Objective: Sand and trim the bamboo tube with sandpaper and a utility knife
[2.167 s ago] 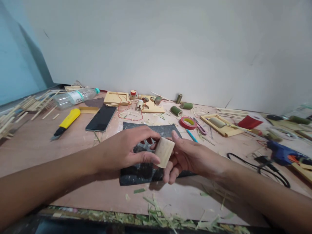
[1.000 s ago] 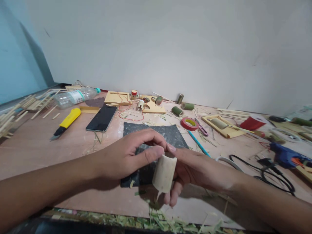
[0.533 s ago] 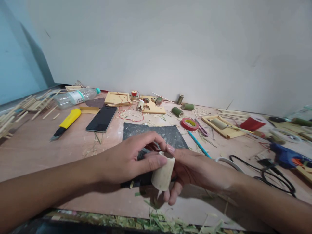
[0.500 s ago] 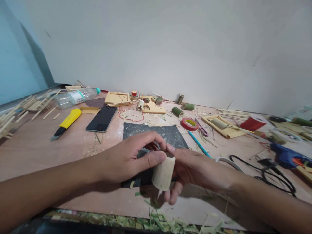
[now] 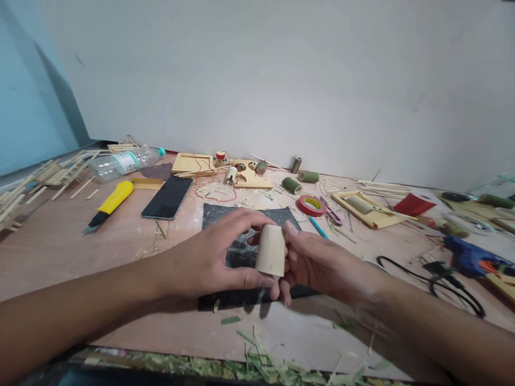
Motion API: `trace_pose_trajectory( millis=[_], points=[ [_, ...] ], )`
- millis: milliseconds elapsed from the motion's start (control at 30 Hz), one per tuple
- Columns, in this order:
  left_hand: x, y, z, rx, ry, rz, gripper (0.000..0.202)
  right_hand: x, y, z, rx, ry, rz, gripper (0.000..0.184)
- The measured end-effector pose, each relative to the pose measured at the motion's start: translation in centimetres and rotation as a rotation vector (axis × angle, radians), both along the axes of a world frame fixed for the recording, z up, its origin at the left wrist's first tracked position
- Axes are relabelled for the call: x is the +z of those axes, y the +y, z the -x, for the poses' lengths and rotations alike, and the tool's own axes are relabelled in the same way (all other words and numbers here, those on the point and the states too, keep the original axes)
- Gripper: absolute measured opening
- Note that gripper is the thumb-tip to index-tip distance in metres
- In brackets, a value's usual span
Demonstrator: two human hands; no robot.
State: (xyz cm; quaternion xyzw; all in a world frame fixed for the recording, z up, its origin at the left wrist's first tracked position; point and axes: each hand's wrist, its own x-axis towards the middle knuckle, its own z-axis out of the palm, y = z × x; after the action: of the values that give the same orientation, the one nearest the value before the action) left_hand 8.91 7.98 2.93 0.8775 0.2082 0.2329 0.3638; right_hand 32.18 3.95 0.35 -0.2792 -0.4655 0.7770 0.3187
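Observation:
A pale peeled bamboo tube [image 5: 271, 250] is held upright between both hands, just above a dark sheet of sandpaper [image 5: 237, 254] on the table. My left hand [image 5: 209, 254] pinches it from the left, thumb under its lower edge and forefinger arched over its top. My right hand [image 5: 317, 265] grips it from the right, fingers curled behind and below it. Both hands are closed on the tube.
Behind the sandpaper lie a phone [image 5: 167, 197], a yellow utility knife [image 5: 108, 203], a plastic bottle [image 5: 123, 161], green bamboo pieces [image 5: 290, 185], red tape [image 5: 311, 205] and wooden frames. A blue glue gun [image 5: 469, 254] with a black cord [image 5: 434, 273] lies right. Bamboo shavings [image 5: 265, 359] litter the near edge.
The tube has been lifted and turned from tilted to upright. My left thumb has shifted from the tube's upper rim to its lower edge. Both hands rose slightly over the sandpaper.

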Motion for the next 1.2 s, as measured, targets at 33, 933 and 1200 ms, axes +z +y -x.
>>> trace_pose_trajectory(
  millis=[33, 933, 1200],
  points=[
    [-0.07, 0.08, 0.04, 0.006, -0.006, -0.011, 0.06, -0.02, -0.02, -0.01, -0.016, -0.004, -0.026, 0.05],
    [-0.55, 0.11, 0.02, 0.165, -0.044, -0.175, 0.083, 0.38, 0.04, -0.19, -0.179, -0.165, -0.174, 0.059],
    [-0.89, 0.86, -0.22, 0.102, -0.056, -0.257, 0.063, 0.54, 0.27, -0.34, -0.133, -0.035, -0.086, 0.056]
  ],
)
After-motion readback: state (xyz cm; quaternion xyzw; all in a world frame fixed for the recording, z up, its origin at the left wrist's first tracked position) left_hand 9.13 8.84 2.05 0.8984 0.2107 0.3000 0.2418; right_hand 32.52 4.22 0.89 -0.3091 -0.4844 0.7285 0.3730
